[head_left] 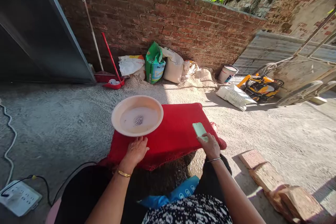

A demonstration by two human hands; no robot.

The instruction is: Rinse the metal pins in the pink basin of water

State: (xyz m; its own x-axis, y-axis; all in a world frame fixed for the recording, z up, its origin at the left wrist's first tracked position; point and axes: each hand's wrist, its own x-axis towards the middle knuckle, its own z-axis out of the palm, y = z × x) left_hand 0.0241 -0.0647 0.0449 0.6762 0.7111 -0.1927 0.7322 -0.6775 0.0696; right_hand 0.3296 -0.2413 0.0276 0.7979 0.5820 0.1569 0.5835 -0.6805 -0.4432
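Rough brick wall (168, 21) and gritty concrete ground (65, 112) frame a fuzzy red cloth (175, 122), where a round, smooth, plastic-looking basin (134, 134) sits at the left end. As far as shows, the flat, pale green phone (198, 128) is in hand and the basin not taken up — the right hand (209, 147) grips the phone's near end at the cloth's right side, whether lifted cannot be told — while the left hand (138, 148), fingers loosely spread, holds nothing beside the basin's near rim.
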